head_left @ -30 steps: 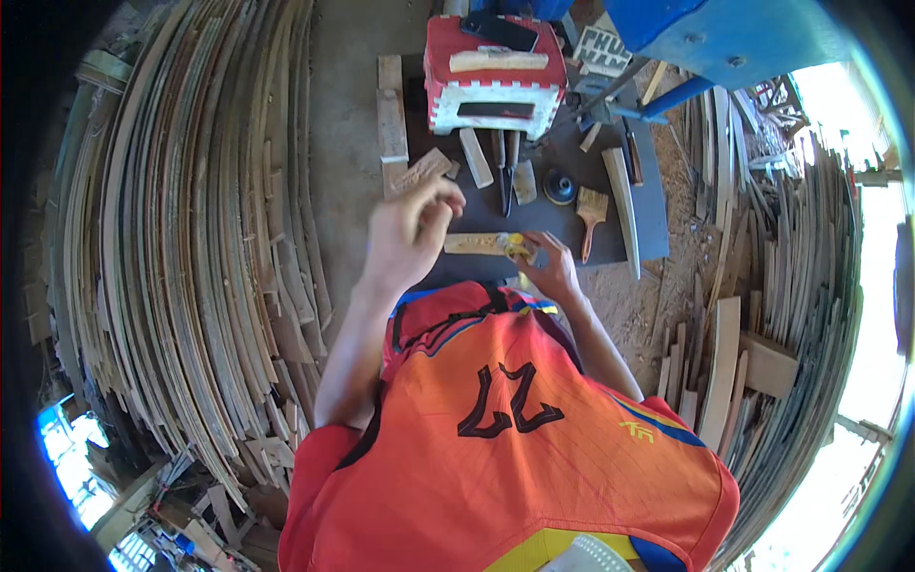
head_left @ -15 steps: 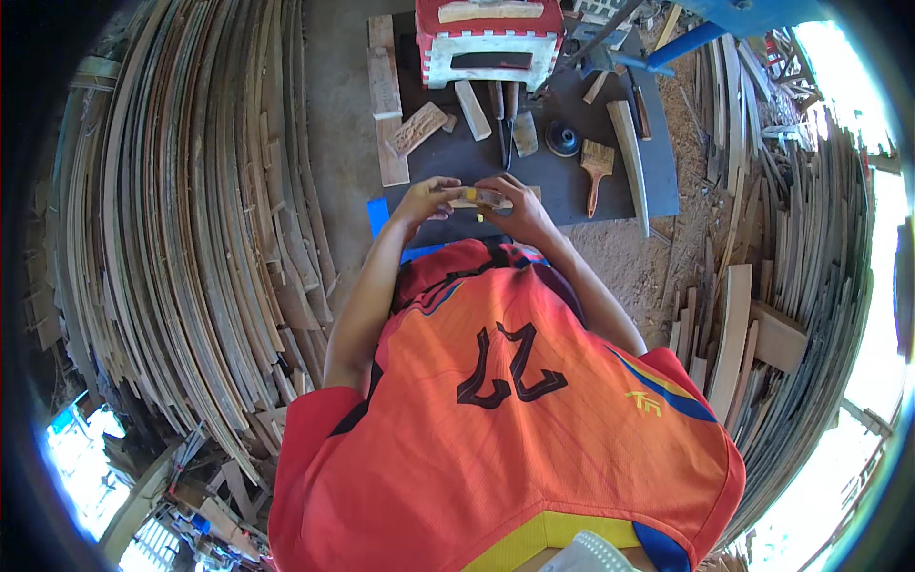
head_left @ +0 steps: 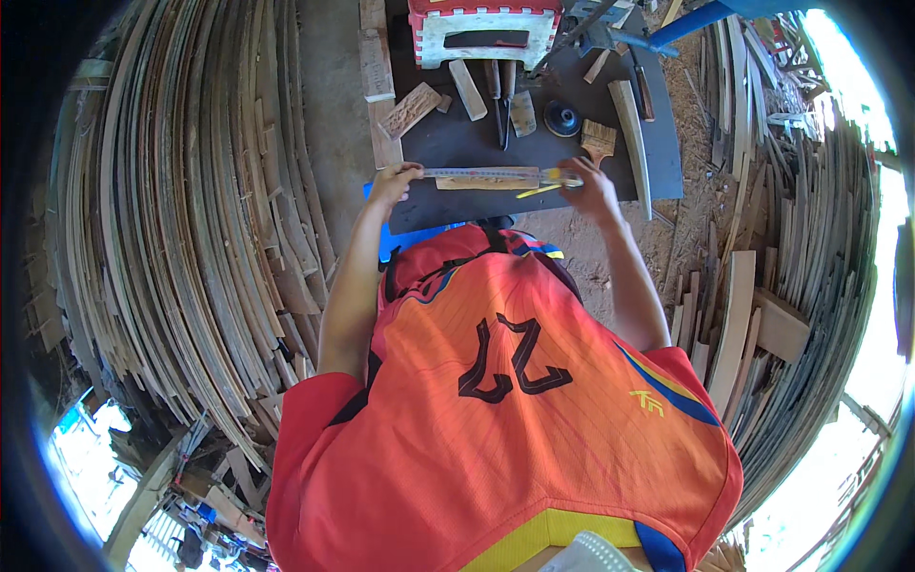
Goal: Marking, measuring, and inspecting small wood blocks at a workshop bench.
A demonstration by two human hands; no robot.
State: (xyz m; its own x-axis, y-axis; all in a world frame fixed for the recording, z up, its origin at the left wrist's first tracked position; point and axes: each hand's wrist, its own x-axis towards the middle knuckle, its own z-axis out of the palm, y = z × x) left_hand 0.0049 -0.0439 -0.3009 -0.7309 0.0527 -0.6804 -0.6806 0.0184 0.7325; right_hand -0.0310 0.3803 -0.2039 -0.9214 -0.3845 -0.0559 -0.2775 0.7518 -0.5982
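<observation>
A tape measure (head_left: 481, 173) is stretched out between my two hands, its pale blade running level across the near part of the dark board. My left hand (head_left: 396, 183) pinches the blade's free end. Around the case, which shows yellow and is partly covered by fingers, my right hand (head_left: 589, 189) is closed. A yellow strap or strip (head_left: 539, 192) sticks out beside the right hand. Just below the blade lies a flat piece of wood (head_left: 484, 183), partly covered by it; whether the two touch I cannot tell.
On the dark board (head_left: 434, 215) lie wood offcuts (head_left: 412, 112), two chisel-like tools (head_left: 502, 105), a round dark disc (head_left: 562, 118), a brush (head_left: 598, 141) and a long curved wood piece (head_left: 629, 143). A red and white stool (head_left: 486, 33) stands beyond. Stacked wood strips (head_left: 191, 191) line both sides.
My hands, close together before, have moved apart. The tape blade is now drawn out between them, and the wood piece below shows more.
</observation>
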